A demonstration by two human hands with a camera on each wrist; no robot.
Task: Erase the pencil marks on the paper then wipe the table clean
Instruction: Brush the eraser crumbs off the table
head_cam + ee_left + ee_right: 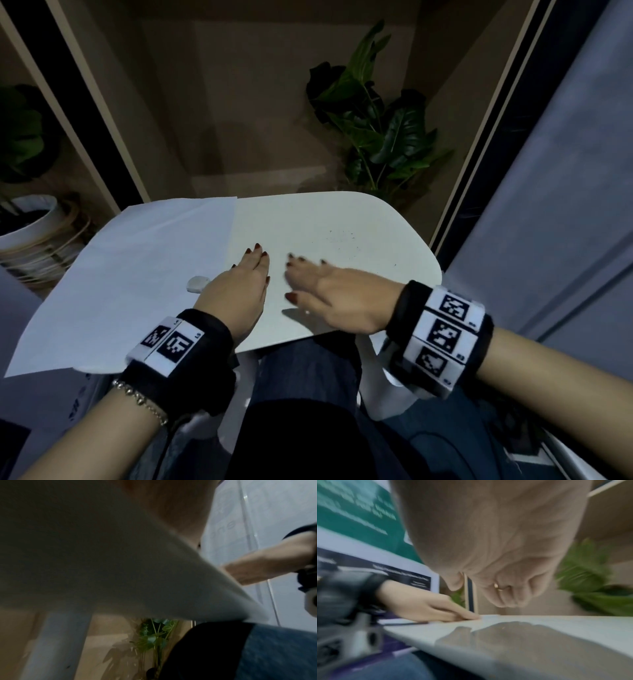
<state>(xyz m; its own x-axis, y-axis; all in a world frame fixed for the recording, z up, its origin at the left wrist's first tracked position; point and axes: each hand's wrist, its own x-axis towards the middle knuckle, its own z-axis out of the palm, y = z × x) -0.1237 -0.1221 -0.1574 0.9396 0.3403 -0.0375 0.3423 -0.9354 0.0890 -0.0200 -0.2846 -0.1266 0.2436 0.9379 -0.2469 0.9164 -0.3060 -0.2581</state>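
Observation:
A white sheet of paper (137, 274) covers the left half of the small white table (404, 270) and overhangs its left edge. A pale eraser (197, 284) lies on the paper beside my left hand (251, 262), which lies flat with straight fingers on the table just right of the paper's edge. My right hand (303, 274) is beside it with fingers spread and holds nothing. In the right wrist view it hovers just above the table (582, 627) and casts a shadow, and the left hand (436, 609) lies flat. Fine eraser crumbs (342, 240) are scattered right of centre.
A leafy green plant (376, 120) stands on the floor beyond the table's far right corner. A white pot (30, 219) is at the left. A grey panel (548, 205) runs close along the right side. My knees (308, 370) are under the near edge.

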